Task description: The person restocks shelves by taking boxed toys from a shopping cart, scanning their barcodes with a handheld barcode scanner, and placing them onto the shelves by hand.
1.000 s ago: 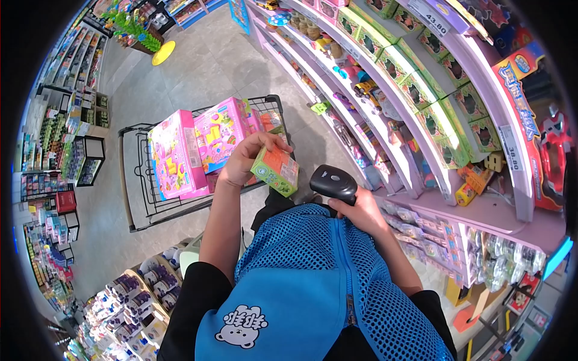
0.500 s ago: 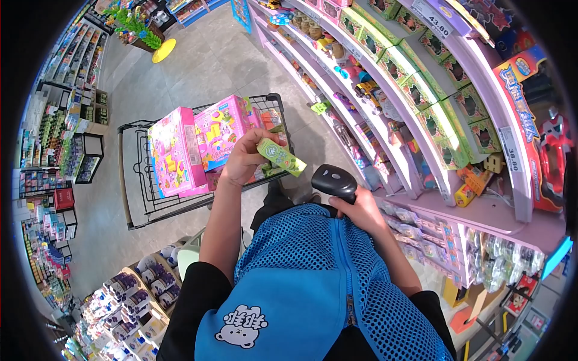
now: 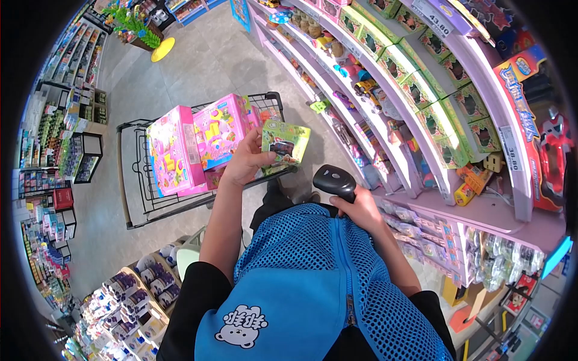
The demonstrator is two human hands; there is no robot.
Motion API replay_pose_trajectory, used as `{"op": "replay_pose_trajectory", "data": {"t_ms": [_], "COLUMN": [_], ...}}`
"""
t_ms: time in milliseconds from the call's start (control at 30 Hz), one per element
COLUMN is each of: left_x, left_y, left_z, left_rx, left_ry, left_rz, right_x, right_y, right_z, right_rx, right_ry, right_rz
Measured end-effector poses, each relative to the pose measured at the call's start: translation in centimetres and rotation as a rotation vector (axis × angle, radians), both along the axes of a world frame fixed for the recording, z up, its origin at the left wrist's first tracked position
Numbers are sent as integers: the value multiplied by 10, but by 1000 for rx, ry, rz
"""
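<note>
A small green box with a dark toy showing in its front is held in my left hand, fingers behind it and thumb on its face. It is in front of the cart's near right corner. My right hand is wrapped round a black handheld scanner, whose head points left. Two large pink boxes, one on the left and one on the right, stand in the black wire cart, with smaller packages partly hidden beside them.
Pink shelves with toys and rows of green boxes run along the right. At the lower left is a display of purple-and-white goods. A planter with green leaves and a yellow disc are at the top left.
The green box has turned over in my left hand, from its orange labelled side past its narrow edge to its picture front. My right hand and the scanner have barely moved.
</note>
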State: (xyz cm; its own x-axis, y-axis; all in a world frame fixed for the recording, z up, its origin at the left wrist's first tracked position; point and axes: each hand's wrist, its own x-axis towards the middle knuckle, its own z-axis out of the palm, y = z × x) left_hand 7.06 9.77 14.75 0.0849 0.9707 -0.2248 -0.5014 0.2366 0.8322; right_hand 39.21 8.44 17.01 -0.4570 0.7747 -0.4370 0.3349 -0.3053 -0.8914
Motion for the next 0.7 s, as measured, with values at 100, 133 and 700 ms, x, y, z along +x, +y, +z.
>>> {"op": "replay_pose_trajectory", "data": {"t_ms": [100,133,700], "left_x": [2,2,34], "left_y": [0,1,31], "left_z": [1,0,28], "left_rx": [-37,-41,123], "left_ry": [-2,9,341], "left_rz": [25,25,-127], "right_x": [2,4,121], "right_y": [2,3,-50], "right_z": [-6,-11,-212], "right_rx": [13,17,-271], "right_ry": [-41,-69,-511], "right_rz": [25,39,-114]}}
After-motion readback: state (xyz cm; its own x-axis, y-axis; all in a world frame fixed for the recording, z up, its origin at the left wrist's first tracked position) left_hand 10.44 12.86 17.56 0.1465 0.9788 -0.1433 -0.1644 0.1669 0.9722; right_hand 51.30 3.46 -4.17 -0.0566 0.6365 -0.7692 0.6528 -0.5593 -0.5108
